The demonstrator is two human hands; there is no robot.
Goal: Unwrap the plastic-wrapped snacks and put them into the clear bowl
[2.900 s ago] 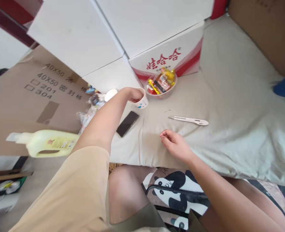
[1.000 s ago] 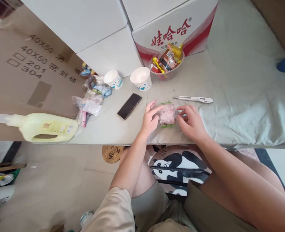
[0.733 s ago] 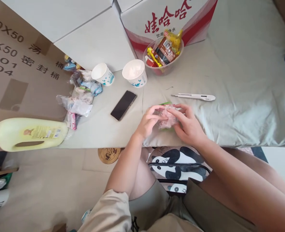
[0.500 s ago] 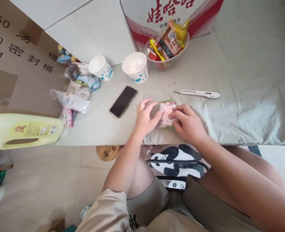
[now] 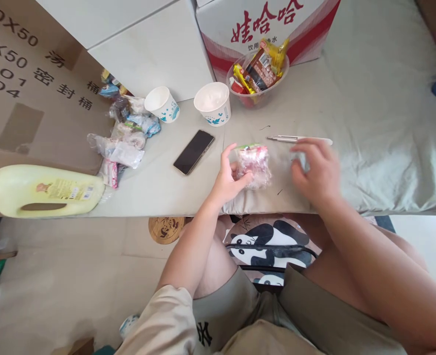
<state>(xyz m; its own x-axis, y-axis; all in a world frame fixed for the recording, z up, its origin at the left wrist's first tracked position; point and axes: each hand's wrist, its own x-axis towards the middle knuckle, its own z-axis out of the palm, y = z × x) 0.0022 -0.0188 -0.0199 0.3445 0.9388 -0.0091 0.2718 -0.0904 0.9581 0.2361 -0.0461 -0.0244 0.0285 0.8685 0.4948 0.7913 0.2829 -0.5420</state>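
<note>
Left hand (image 5: 228, 180) holding one clear packet (image 5: 255, 165), thumb across it, close to the cloth (image 5: 369, 123)'s front edge! Right hand (image 5: 318, 172), blurred, beside one knife (image 5: 281, 138), grip impossible to tell. Beyond: two paper cups (image 5: 218, 117), one phone (image 5: 194, 152), one bowl (image 5: 255, 102). Wrinkled cloth stretches wide rightward; tiled floor (image 5: 92, 266) below.

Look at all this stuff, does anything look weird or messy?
I see no spill, but a thin dark bit beyond the white knife and a dark fleck near the front edge look odd, lying loose on the plain cloth. The heap of crumpled plastic at left, by the cardboard box, looks messy too.
</note>
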